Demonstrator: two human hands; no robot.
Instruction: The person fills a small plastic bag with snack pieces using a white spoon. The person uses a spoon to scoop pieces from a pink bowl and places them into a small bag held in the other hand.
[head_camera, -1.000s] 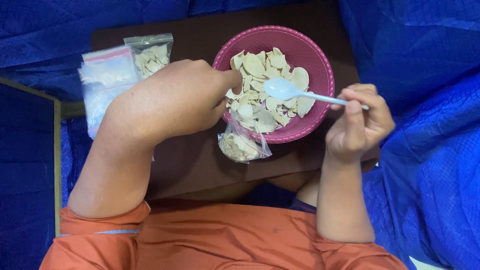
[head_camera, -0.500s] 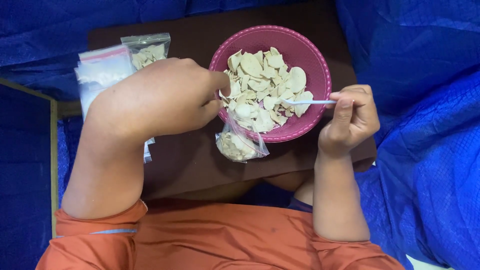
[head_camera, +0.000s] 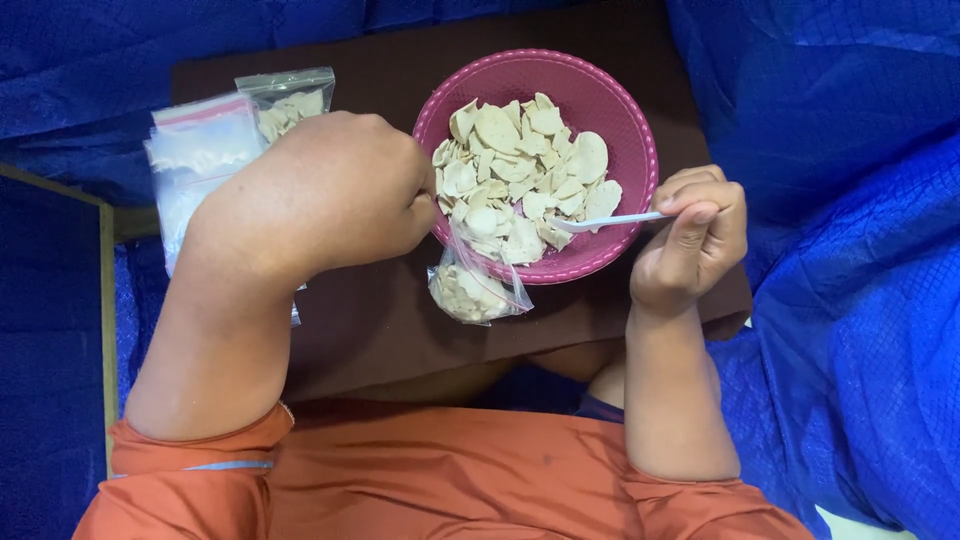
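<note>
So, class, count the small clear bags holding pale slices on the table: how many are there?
2. One filled bag lies at the table's far left; one part-filled bag hangs at the pink bowl rim, held by the left hand. More may be hidden.

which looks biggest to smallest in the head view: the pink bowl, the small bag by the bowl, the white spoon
1. pink bowl
2. small bag, partly filled with chips
3. white spoon, only partly visible: its handle is hidden in the right hand and its tip lies among the chips, so its rank is unsure.

Blue cloth all round my dark brown desk (head_camera: 380, 310)

Quilted blue fabric (head_camera: 850, 200) drapes my right and the far side; a wooden frame edge (head_camera: 105, 280) stands at my left; light falls soft and even.
</note>
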